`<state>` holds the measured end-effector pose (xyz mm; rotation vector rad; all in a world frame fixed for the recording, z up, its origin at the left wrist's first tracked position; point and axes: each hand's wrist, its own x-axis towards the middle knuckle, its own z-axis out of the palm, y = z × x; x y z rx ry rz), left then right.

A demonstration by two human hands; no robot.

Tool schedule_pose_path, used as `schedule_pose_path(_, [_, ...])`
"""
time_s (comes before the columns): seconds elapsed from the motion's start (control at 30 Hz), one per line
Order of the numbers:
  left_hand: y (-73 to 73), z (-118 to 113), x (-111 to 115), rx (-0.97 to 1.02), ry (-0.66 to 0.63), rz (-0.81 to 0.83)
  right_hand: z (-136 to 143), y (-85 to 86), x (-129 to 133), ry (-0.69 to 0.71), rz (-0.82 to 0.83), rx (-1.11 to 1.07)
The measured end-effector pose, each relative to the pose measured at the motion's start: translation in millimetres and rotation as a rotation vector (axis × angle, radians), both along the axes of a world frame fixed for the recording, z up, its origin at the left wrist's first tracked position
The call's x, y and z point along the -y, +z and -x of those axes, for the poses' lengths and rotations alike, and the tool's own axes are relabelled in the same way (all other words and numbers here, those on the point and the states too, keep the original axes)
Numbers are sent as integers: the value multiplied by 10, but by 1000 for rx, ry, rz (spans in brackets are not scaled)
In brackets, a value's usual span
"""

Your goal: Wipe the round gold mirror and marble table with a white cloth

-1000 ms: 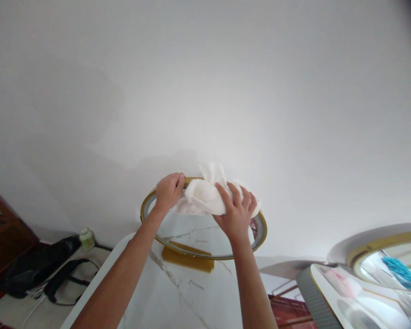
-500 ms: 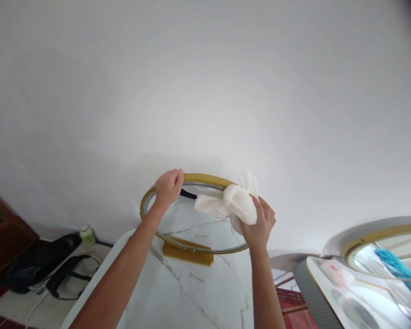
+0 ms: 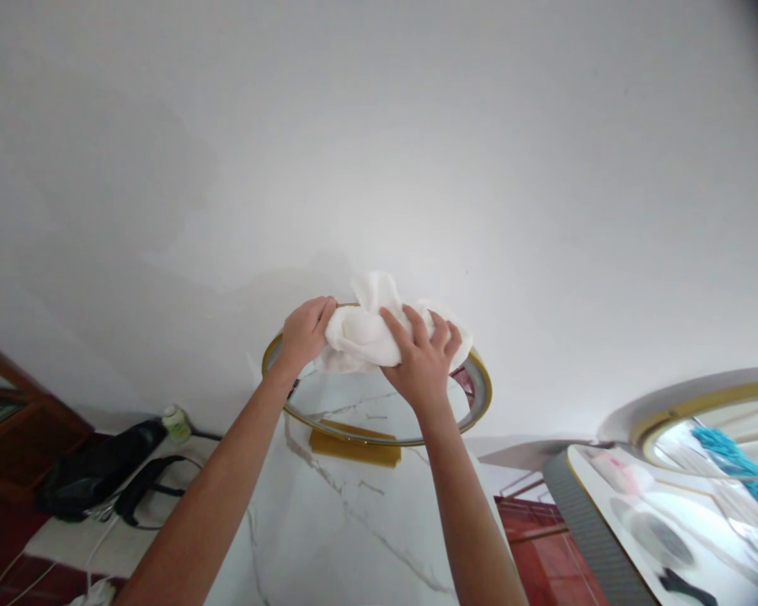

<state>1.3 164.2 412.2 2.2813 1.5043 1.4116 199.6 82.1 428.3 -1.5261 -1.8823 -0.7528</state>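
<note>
A round mirror (image 3: 354,397) with a gold rim stands on a gold base (image 3: 354,448) on a white marble-patterned tabletop (image 3: 347,522). My left hand (image 3: 308,332) is closed around the upper left of the rim. Bunched white cloth (image 3: 361,335) lies over the mirror's top edge and upper face. My right hand (image 3: 422,353) presses and grips that cloth, its fingers curved over it, close to the left hand. The cloth hides the upper part of the rim.
On the right are a second gold-rimmed mirror (image 3: 713,408) and a white-topped unit with a pink-and-white packet (image 3: 622,471). On the left lie a black bag (image 3: 101,467), a green bottle (image 3: 175,423) and a black strap (image 3: 142,497). A pale wall (image 3: 379,151) rises behind.
My right hand has moved left with the cloth, from the mirror's right side to its top, beside my left hand. The left hand keeps its hold on the rim.
</note>
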Motion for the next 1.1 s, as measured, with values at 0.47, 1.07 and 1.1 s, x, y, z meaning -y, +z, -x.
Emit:
schedule_pose_path(0.47, [19, -26, 21, -13, 20, -12, -220, -119, 40, -26, -75, -5])
schedule_pose_path(1.07, [-17, -3, -13, -29, 45, -24, -527, -418, 148, -145, -153, -258])
schedule_pose_path(1.1, [-17, -1, -14, -28, 44, -24, -474, -385, 138, -140, -159, -239])
